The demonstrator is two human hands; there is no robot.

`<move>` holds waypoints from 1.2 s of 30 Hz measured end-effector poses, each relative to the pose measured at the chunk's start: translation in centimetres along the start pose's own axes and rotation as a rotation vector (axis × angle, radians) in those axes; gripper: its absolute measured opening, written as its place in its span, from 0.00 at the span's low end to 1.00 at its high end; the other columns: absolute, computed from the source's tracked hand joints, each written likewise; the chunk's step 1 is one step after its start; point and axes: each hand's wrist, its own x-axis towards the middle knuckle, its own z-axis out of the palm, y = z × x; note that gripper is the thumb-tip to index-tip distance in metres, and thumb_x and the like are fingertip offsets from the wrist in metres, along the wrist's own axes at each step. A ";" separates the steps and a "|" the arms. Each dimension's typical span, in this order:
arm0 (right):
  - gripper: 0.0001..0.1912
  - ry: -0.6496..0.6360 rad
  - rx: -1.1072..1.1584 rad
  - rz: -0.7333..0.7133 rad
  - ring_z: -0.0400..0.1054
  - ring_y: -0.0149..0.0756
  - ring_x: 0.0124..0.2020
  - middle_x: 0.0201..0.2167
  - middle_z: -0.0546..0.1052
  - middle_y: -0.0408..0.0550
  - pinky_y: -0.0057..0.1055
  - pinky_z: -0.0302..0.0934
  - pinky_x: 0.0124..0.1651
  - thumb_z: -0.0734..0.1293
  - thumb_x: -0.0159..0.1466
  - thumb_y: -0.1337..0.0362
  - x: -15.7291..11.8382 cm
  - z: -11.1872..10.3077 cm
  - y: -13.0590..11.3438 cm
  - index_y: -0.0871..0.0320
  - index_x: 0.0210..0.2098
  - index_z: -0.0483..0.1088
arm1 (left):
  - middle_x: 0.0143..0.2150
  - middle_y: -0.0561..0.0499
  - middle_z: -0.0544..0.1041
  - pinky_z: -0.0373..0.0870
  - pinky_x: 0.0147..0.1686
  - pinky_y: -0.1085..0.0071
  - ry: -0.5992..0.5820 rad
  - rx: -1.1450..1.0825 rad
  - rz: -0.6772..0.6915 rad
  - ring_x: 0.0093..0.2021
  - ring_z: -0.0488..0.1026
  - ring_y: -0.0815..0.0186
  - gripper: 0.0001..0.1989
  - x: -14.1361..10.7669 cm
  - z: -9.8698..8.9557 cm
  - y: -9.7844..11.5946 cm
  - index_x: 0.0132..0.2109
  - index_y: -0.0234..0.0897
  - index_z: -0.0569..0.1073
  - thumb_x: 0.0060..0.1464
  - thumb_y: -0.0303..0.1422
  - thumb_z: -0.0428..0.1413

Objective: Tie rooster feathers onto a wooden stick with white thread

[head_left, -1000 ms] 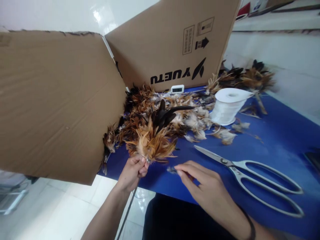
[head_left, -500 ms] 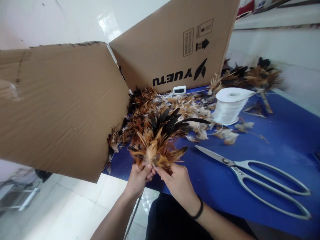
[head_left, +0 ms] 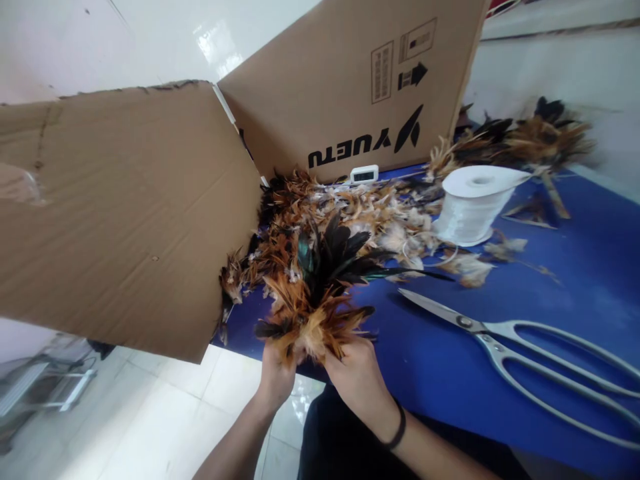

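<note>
Both hands (head_left: 316,373) angle inward from below, close together, fingers closed around the feather bundle's (head_left: 315,313) base.

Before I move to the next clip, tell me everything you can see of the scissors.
These scissors look all metal, silvery grey, with pointed blades that appear closed, a round pivot, and two long loop handles running past the picture's right edge. They lie flat on the blue tabletop, tips to the left; nothing else visibly touches them.
</note>
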 end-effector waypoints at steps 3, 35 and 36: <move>0.16 -0.076 -0.032 0.007 0.71 0.34 0.23 0.21 0.77 0.46 0.27 0.63 0.29 0.62 0.63 0.65 0.2 -0.2 0.0 0.58 0.20 0.72 | 0.23 0.51 0.71 0.64 0.31 0.71 -0.016 -0.048 -0.054 0.27 0.66 0.67 0.11 -0.3 0.2 -0.3 0.25 0.35 0.72 0.50 0.36 0.57; 0.10 -0.526 -0.945 -0.221 0.67 0.43 0.41 0.39 0.73 0.50 0.42 0.62 0.47 0.66 0.61 0.65 2.2 -9.6 1.7 0.57 0.42 0.72 | 0.21 0.55 0.64 0.47 0.17 0.82 0.021 -0.721 -0.268 0.19 0.52 0.80 0.15 5.6 -6.4 3.9 0.23 0.32 0.65 0.43 0.32 0.65; 0.10 -0.536 -0.959 -0.210 0.67 0.43 0.42 0.39 0.73 0.50 0.42 0.62 0.47 0.66 0.61 0.64 2.1 -9.3 1.5 0.57 0.42 0.72 | 0.21 0.55 0.64 0.47 0.17 0.81 -0.019 -0.721 -0.268 0.19 0.52 0.80 0.15 6.0 -5.9 4.3 0.23 0.32 0.66 0.43 0.33 0.65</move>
